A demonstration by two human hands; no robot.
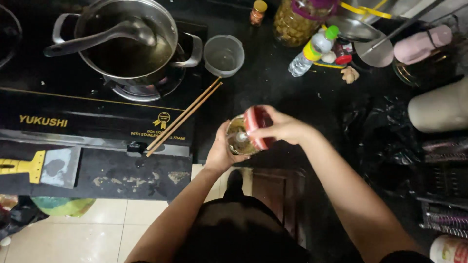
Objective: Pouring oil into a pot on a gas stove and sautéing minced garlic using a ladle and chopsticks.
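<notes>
My left hand (219,155) grips a small glass jar (239,139) with a brownish content, held over the edge of the dark counter (292,92). My right hand (282,127) holds the jar's red lid (257,125), tilted against the jar's mouth. A small metal spoon handle seems to stick out of the jar. Both hands are in front of my body, right of the stove.
A steel pot (127,41) with dark liquid and a ladle (97,39) sits on the gas stove (73,97). A pair of chopsticks (184,117) lies on the stove's edge. A clear cup (224,55), a plastic bottle (312,51), a big jar (297,22) and a scraper (44,166) are around.
</notes>
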